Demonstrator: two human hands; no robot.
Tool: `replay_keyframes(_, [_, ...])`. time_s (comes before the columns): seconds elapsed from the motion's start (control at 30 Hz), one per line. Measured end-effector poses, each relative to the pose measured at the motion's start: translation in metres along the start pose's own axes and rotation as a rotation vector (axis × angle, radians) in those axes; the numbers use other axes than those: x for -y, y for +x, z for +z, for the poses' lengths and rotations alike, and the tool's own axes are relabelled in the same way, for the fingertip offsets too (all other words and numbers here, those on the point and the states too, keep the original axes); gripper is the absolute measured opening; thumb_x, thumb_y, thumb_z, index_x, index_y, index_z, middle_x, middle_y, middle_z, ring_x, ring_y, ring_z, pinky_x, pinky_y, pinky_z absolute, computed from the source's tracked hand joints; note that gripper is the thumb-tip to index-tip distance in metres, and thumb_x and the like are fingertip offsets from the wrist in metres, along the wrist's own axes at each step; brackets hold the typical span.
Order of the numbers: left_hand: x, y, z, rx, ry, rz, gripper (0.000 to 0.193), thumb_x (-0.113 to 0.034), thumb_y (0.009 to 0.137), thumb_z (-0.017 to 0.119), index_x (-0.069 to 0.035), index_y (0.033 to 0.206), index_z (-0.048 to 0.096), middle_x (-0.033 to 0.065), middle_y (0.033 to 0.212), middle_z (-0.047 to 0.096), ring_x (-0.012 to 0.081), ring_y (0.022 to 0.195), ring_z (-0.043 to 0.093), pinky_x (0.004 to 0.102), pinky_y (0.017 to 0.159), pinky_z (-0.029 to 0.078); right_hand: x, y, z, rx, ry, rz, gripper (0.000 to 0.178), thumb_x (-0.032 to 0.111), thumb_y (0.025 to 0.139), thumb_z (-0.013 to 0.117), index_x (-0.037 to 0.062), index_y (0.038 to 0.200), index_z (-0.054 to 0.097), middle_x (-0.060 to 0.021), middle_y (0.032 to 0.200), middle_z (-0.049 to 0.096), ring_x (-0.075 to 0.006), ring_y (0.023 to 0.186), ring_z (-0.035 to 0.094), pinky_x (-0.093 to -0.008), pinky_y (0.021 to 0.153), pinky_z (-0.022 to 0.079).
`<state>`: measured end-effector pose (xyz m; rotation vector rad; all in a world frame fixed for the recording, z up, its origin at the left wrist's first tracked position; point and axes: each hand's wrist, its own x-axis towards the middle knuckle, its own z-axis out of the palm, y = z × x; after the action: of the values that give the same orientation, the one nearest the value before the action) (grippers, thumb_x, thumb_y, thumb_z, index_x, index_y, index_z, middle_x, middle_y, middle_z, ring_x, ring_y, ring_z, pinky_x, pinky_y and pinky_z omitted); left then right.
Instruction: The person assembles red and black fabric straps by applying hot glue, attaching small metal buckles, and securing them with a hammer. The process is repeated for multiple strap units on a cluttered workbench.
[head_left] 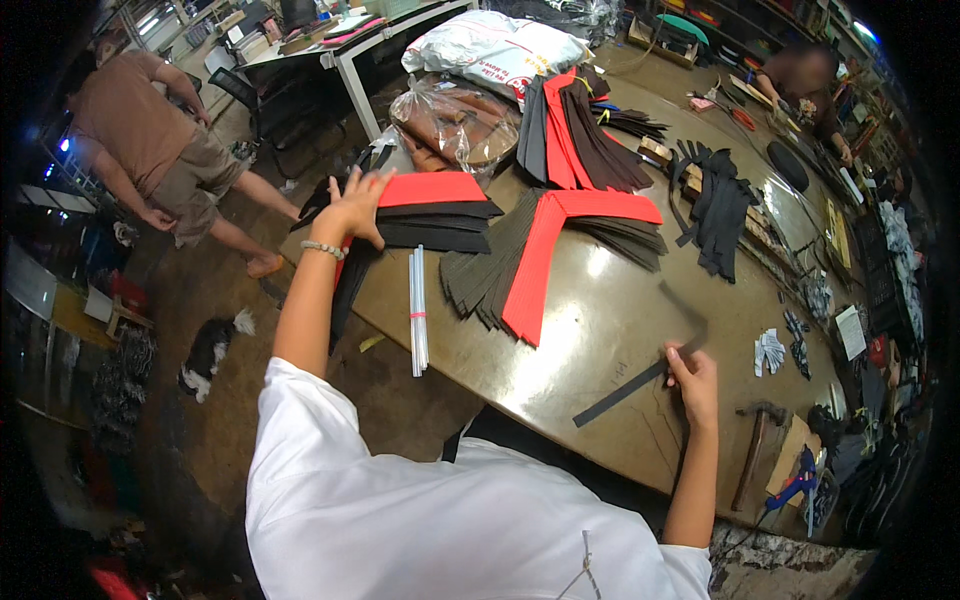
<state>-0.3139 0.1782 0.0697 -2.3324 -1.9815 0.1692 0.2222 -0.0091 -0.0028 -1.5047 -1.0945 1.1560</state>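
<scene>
My left hand (360, 208) is spread over the corner of a fanned stack of red and black angled strips (430, 212) at the table's left edge, touching it. My right hand (692, 382) pinches a thin black angled strip (620, 397) near its bend, low over the right front of the table. The strip's far arm is blurred. Between my hands lies another fanned stack of dark strips (480, 265) with a red one on top. A bundle of pale glue sticks (418, 310), tied with a red band, lies beside my left forearm.
A third strip stack (580, 130), a clear bag of brown pieces (455, 125) and a white sack (495, 50) sit farther back. At right are a hammer (755, 455), a blue glue gun (795, 485) and gloves (768, 352). People stand far left and far right; a dog (212, 350) lies below.
</scene>
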Motion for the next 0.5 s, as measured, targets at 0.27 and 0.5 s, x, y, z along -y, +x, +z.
replay_keyframes(0.27, [0.008, -0.015, 0.041, -0.163, 0.028, 0.217, 0.075, -0.028, 0.061, 0.077, -0.014, 0.131, 0.054, 0.0061, 0.129, 0.056, 0.0284, 0.127, 0.046, 0.0614, 0.109, 0.028, 0.001, 0.001, 0.003, 0.001, -0.034, -0.011, 0.025, 0.023, 0.094, 0.069, 0.0002, 0.105, 0.069, 0.0024, 0.075, 0.059, -0.0055, 0.059, 0.050, -0.0194, 0.052, 0.038])
replay_keyframes(0.5, [0.017, -0.002, 0.041, -0.166, 0.066, 0.193, 0.077, -0.032, 0.063, 0.077, -0.016, 0.134, 0.053, 0.0052, 0.128, 0.056, 0.0274, 0.127, 0.045, 0.0663, 0.108, 0.027, 0.006, -0.002, 0.002, -0.005, -0.043, 0.001, 0.022, 0.018, 0.094, 0.069, -0.0014, 0.103, 0.070, 0.0025, 0.074, 0.059, -0.0063, 0.061, 0.051, -0.0221, 0.055, 0.042])
